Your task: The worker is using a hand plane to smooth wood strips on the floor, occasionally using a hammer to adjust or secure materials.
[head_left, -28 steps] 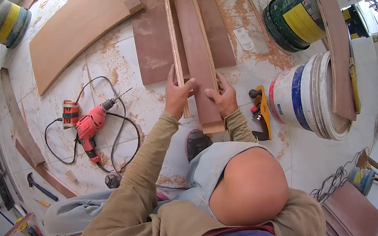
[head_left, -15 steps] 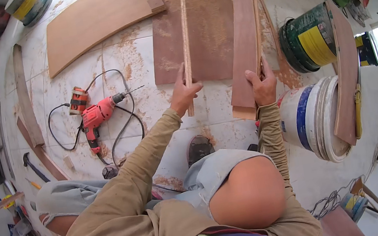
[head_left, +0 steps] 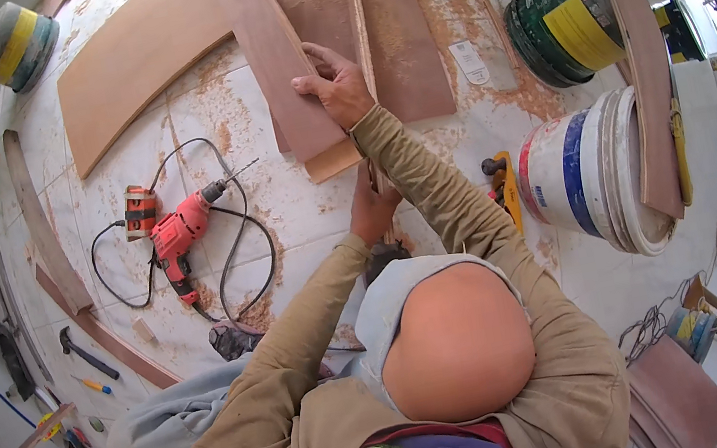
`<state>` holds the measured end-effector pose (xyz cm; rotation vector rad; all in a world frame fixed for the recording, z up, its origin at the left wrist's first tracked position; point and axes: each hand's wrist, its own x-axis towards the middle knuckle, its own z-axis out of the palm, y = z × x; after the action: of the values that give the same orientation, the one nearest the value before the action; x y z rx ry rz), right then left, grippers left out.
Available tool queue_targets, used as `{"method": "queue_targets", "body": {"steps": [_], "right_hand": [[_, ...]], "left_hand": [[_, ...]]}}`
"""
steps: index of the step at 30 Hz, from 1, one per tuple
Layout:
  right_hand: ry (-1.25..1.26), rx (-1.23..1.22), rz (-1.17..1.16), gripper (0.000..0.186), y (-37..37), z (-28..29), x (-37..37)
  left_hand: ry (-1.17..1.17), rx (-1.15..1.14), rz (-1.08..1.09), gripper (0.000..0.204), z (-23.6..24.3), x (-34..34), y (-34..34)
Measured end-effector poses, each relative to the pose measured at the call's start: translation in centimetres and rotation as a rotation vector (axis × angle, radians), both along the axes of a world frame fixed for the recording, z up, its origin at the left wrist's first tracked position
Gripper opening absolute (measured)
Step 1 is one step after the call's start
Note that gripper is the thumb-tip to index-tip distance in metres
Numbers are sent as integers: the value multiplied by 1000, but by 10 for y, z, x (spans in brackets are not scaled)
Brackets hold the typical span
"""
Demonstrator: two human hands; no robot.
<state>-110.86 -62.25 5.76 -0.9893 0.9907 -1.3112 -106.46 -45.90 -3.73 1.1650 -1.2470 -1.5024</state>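
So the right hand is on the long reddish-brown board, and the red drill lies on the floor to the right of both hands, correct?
Not quite: the head view shows the red drill on the floor to the left of both the left hand and the right hand. The right hand is indeed on the long reddish-brown board.

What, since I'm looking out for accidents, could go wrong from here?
The right hand grips the wide board near one end, so the far end might dip or swing. The right sleeve crosses over the narrow strip in the left hand, so the two could snag. The red drill lies nearby with its bit exposed; a slipping board could hit it.
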Motion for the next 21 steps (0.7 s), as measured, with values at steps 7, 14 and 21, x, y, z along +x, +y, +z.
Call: {"method": "queue_targets", "body": {"steps": [7, 14, 21], "right_hand": [[318, -108, -394, 67, 3, -7, -166], [726, 104, -384, 65, -5, -81, -352], [1403, 187, -459, 51, 20, -83, -327]], "left_hand": [[16, 178, -17, 93, 9, 40, -8], [105, 151, 26, 92, 13, 16, -64], [-147, 23, 111, 91, -6, -5, -50]]}}
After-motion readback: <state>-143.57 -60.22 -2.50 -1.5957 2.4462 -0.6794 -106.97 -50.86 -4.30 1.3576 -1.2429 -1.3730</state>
